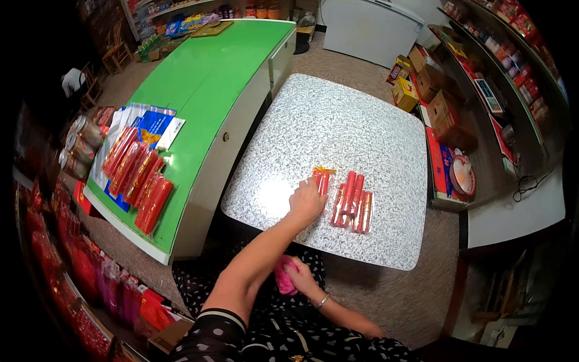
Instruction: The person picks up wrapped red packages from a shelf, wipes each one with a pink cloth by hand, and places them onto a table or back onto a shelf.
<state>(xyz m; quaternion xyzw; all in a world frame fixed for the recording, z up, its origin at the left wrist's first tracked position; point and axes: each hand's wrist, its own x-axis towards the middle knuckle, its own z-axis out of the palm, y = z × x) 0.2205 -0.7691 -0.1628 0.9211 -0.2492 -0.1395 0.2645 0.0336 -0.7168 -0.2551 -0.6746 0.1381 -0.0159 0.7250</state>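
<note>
My left hand (306,199) reaches over a speckled table (344,117) and grips a clear-wrapped pack of red candles (323,177), with its fingers curled on the pack's left side. Part of that pack is hidden under the hand. Just right of it lie more wrapped red candles (355,194), one pair resting on top of the others. Below the table's near edge, close to my lap, my right hand (302,275) holds a bunched pink cloth (286,278). A silver bracelet (323,300) circles the right wrist.
On the left, a green-topped counter (212,86) carries several wrapped red candle packs (140,176) over blue-and-white packaging (156,124). Glass jars (79,145) stand beside them. Cartons (445,113) and stocked shelves line the right. A white chest freezer (368,31) stands behind.
</note>
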